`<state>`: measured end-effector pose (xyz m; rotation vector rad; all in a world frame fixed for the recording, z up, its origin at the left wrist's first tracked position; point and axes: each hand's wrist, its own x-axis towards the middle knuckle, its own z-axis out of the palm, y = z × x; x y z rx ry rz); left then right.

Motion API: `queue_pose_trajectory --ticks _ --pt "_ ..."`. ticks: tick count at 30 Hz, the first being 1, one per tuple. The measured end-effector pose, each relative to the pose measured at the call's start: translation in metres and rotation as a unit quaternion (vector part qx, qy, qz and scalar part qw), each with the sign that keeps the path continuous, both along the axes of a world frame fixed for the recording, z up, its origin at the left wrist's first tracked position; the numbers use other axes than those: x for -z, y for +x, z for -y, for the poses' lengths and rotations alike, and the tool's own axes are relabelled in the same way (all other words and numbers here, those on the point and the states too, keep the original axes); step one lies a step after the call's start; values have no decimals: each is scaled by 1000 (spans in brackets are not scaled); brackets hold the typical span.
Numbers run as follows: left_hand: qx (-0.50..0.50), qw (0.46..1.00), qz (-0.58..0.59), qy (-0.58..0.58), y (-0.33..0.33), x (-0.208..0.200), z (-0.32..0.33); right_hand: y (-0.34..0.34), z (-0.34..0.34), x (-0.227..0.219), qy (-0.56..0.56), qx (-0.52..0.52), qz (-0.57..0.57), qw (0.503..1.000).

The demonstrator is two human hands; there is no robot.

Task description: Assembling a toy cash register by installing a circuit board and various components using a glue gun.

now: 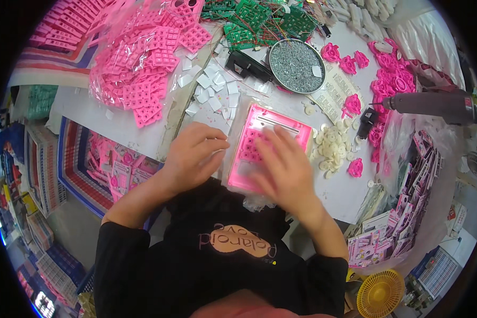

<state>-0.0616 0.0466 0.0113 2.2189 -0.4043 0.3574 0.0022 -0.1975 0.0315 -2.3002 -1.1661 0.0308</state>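
Note:
A pink plastic casing [236, 174] with a grid of small holes lies in front of me on a clear plastic-wrapped pad [226, 164]. My right hand [289, 177] is over it, fingers spread and partly blurred; it hides part of the casing's right side, and I see nothing held in it. Just left of the casing is my left hand [196, 156], its fingers loosely bent and slightly apart, with nothing visible in them. White square pieces [213, 87] are scattered beyond the left hand. Off-white round pieces [334, 147] are heaped right of the casing.
A round tray of small metal screws [297, 66] stands beyond the casing, beside a black part [247, 66]. Green circuit boards [252, 18] lie behind. Pink keypad pieces [156, 58] pile at the left. An electric screwdriver [432, 103] juts in from the right, above pink parts [389, 79].

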Motion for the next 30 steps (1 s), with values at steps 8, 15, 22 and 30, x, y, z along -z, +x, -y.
queue_pose_trajectory --ticks 8,15,22,30 --pt "-30 994 43 94 54 -35 -30 -29 -10 5 -203 -78 -30 976" --pt "-266 927 -60 257 242 -31 -59 -28 -10 1 -196 -60 -36 978" --pt "-207 938 103 -257 264 -24 -62 -16 3 -3 -1 -70 -20 997" --pt "23 924 372 83 133 -53 -10 67 -22 -34 437 98 -554 702"
